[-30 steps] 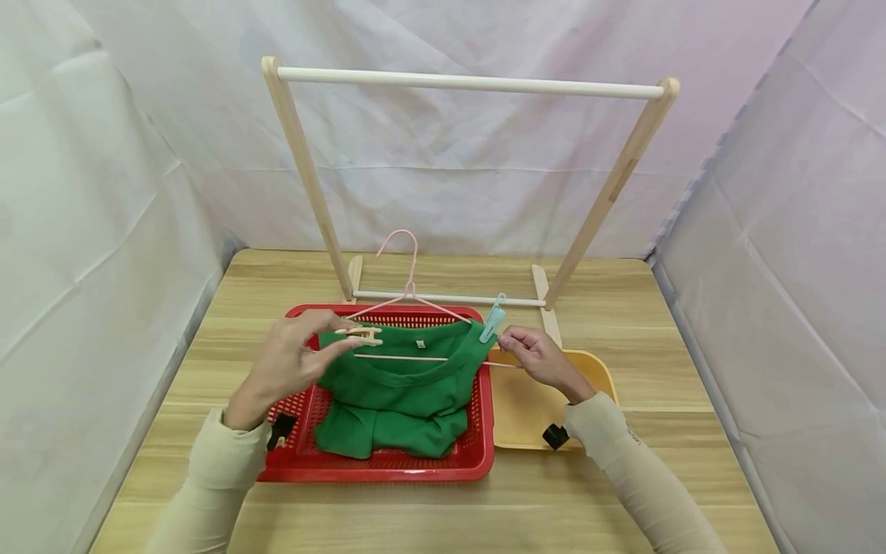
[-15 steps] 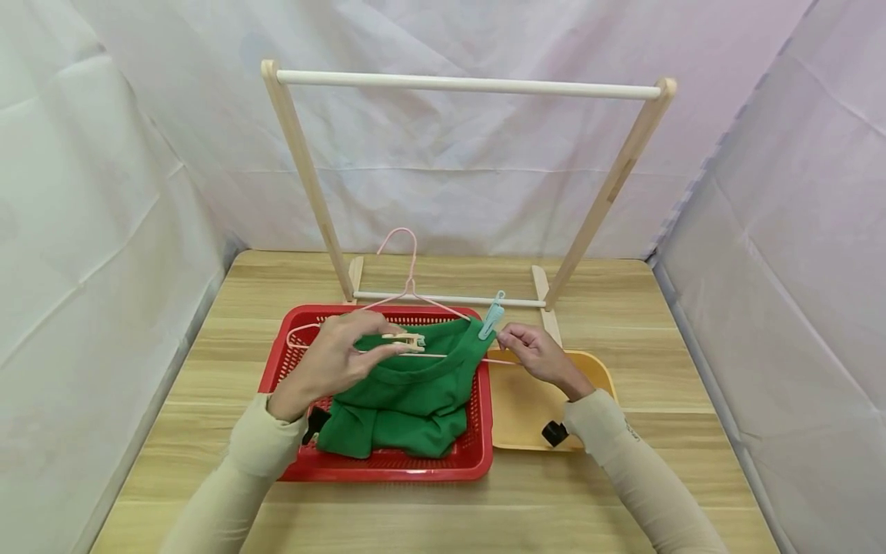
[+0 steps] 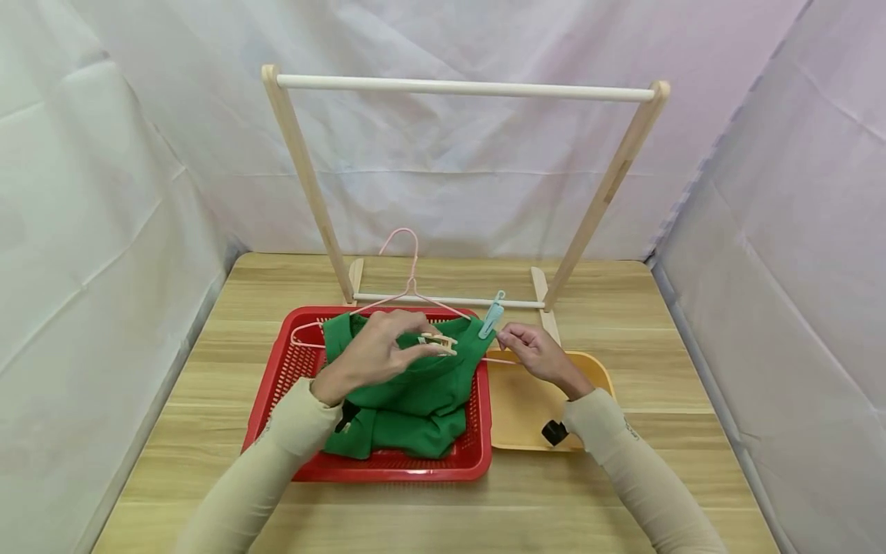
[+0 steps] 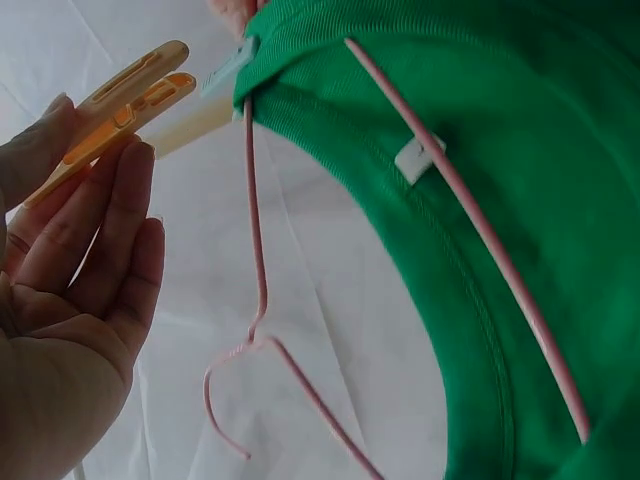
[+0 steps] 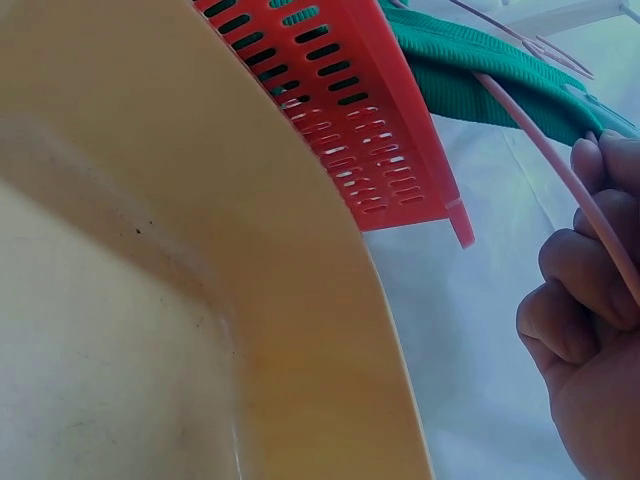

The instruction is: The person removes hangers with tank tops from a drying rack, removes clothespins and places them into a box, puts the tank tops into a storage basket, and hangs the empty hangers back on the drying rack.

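My left hand (image 3: 374,350) pinches a pale yellow-orange clothespin (image 4: 125,100) between thumb and fingertips, above the neckline of a green shirt (image 3: 408,388). The shirt is on a pink hanger (image 3: 414,265). Its hook points toward the rack, and its left end pokes out bare past the shoulder. A light-blue clothespin (image 3: 491,319) clips the right shoulder. Beside that clip, my right hand (image 3: 536,355) has curled fingers, pinching the shirt's shoulder edge. The hanger's lower bar runs past those fingers in the right wrist view; whether they also grip it, I cannot tell.
Under the shirt stands a red slotted basket (image 3: 388,475), right against a yellow tray (image 3: 519,415). Behind them rises a wooden rack (image 3: 301,161) with a white top rail (image 3: 464,86). White cloth walls surround the wooden table (image 3: 187,369).
My left hand has carried its clothespin rightward across the neckline, uncovering the shirt's left shoulder and the hanger's left end. The right hand stays nearly where it was.
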A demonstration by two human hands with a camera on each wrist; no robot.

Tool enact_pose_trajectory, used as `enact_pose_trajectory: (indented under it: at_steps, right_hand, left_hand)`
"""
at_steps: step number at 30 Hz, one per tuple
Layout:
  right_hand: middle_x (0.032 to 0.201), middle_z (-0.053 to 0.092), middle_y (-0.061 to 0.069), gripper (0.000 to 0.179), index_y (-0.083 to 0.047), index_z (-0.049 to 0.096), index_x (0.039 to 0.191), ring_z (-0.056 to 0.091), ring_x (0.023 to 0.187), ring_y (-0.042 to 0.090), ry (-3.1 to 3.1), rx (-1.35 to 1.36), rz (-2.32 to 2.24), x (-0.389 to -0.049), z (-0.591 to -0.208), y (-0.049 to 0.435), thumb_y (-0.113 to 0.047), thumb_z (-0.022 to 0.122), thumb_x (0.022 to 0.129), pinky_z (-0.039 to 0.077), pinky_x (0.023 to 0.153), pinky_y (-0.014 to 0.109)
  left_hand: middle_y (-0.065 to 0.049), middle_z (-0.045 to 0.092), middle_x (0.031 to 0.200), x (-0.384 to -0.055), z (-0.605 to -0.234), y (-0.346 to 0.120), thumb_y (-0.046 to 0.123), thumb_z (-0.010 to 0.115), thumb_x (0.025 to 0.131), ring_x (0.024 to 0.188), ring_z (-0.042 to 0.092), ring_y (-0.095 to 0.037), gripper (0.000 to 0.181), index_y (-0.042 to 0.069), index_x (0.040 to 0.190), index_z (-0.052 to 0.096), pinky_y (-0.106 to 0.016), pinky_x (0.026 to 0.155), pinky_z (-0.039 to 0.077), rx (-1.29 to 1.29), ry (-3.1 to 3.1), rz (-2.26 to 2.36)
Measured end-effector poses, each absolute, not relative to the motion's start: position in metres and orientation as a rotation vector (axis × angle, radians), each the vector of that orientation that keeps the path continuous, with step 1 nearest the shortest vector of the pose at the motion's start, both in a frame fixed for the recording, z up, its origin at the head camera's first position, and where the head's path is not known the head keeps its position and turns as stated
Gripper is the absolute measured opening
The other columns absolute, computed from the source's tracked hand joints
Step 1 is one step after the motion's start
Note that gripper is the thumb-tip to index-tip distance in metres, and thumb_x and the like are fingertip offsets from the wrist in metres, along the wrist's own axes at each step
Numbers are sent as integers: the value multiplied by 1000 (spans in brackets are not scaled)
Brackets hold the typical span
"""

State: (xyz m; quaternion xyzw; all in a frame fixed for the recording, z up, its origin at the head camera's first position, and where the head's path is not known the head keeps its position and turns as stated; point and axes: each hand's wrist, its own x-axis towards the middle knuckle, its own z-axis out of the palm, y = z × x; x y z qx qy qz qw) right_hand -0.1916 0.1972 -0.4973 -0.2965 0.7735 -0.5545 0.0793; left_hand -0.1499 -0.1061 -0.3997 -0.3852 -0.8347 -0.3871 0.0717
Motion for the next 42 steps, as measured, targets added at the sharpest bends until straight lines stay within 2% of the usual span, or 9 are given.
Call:
enact_pose_trajectory:
  at_steps: [8,12,17,22,28,33,36,40,42]
  right_hand:
    - [63,41,2,26,-11,60,83,36,52,6,2336,-900,-1654,-192,-497,198,-10,48,105,32,45,26]
    - [64,42,-1,25,-11,60,83,35,51,6,2347,-870,-1637,-191,-496,199,-10,48,105,32,46,25]
    - [65,43,4,25,-10,60,83,34,52,6,2354,-857,-1631,-191,-497,200,-7,48,104,31,47,24]
    - [65,42,7,26,-10,59,81,33,54,6,2350,-863,-1636,-190,-497,200,-6,47,104,31,49,24]
    - [67,43,20,27,-13,60,81,35,56,6,2368,-863,-1625,-190,-496,200,-10,48,105,32,50,23]
    - [65,43,7,26,-11,60,81,35,55,7,2363,-857,-1623,-189,-495,200,-11,49,105,31,49,24]
    - [65,43,8,26,-11,60,81,35,55,7,2359,-832,-1618,-189,-495,200,-12,49,105,31,49,24]
    - [65,44,16,26,-11,61,81,35,54,6,2362,-807,-1617,-189,-495,201,-11,49,105,31,48,23]
    - [64,44,14,26,-10,61,82,34,52,5,2364,-808,-1623,-189,-496,200,-8,49,104,30,47,22]
  left_hand:
    - [6,73,87,-152,-411,-77,22,77,87,71,59,-4,12,16,89,67,-32,62,52,-1292,-2510,-1158]
    - [5,72,84,-151,-419,-63,23,78,87,68,57,-7,15,14,89,66,-27,61,48,-1365,-2523,-1120]
    - [4,71,85,-150,-427,-46,25,77,88,68,57,-14,18,12,89,65,-21,63,40,-1403,-2601,-1072]
    - [-1,71,87,-149,-436,-31,28,76,89,73,62,-18,23,8,95,65,-22,68,44,-1431,-2706,-1021]
    - [-6,71,89,-147,-442,-17,27,82,83,77,66,-20,30,7,97,64,-16,67,48,-1423,-2822,-1007]
    - [-4,70,89,-145,-445,-11,32,82,82,78,64,-18,36,8,102,66,-13,67,48,-1375,-2930,-934]
    - [-1,70,91,-143,-447,-8,32,82,83,76,60,-12,36,9,107,68,-12,68,48,-1378,-2957,-870]
    - [1,71,94,-141,-451,-4,32,81,84,77,58,-8,35,10,108,69,-12,70,48,-1389,-2964,-792]
    - [1,71,95,-140,-453,-2,32,81,84,79,59,-8,34,11,107,69,-12,71,48,-1388,-2968,-771]
